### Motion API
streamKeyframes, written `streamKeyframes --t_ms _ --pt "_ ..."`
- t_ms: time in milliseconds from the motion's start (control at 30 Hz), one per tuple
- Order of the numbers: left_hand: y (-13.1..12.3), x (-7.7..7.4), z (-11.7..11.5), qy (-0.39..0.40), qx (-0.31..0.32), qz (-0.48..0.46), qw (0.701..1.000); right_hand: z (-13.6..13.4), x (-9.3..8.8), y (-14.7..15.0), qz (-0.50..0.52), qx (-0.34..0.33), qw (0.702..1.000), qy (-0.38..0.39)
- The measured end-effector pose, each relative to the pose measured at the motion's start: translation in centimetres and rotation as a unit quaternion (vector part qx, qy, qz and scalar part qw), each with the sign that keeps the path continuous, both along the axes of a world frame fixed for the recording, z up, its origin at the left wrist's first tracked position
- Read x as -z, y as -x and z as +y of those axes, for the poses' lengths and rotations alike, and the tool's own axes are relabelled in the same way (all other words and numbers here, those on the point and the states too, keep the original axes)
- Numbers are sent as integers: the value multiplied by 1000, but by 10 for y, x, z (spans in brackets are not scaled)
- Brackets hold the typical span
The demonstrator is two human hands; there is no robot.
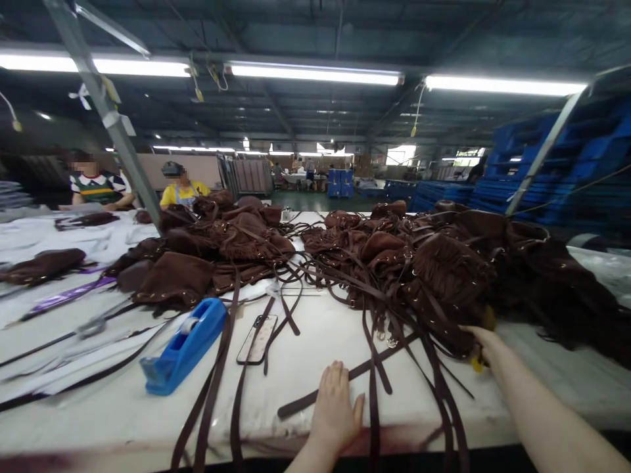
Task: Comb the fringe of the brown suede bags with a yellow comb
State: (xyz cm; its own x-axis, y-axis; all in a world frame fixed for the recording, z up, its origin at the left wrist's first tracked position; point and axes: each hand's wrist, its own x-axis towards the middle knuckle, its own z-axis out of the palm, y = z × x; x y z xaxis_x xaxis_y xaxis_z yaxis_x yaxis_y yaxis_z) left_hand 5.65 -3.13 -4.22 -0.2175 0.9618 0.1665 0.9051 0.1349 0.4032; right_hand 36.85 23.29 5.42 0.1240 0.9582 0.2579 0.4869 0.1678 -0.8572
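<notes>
My left hand (337, 402) lies on the front of the table, fingers stretched out and thumb apart. Beneath its fingers passes a dark brown strap (298, 403), which runs up to the right. My right hand (486, 343) is closed at the edge of a brown suede bag (444, 322) in the right-hand heap. Small yellow parts (476, 364) show beside its fingers; the kind of thing is mostly hidden. Metal clasps (392, 341) hang from straps between my hands. More brown straps (373, 401) trail over the table's front edge.
A blue tape dispenser (190, 345) and a phone (257, 339) stand left of my hands. Another heap of brown bags (236, 243) lies behind them. Two people (182, 187) work across the table at left. Slanted metal posts (116, 128) rise at both sides; blue pallets (557, 164) are stacked at right.
</notes>
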Motion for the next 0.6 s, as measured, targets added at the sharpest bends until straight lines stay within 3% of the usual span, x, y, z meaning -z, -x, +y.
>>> streamKeyframes --t_ms 200,433,500,600 --pt "-1 0 0 -4 -1 -11 1000 -49 20 12 184 14 975 121" --pt "-10 -38 -2 -43 21 -53 997 -146 33 21 313 -25 924 219" --pt "-21 -52 3 -70 84 -52 993 -170 31 29 325 -32 914 239" --pt "-41 -70 17 -103 239 -37 965 -196 22 41 326 -60 903 274"
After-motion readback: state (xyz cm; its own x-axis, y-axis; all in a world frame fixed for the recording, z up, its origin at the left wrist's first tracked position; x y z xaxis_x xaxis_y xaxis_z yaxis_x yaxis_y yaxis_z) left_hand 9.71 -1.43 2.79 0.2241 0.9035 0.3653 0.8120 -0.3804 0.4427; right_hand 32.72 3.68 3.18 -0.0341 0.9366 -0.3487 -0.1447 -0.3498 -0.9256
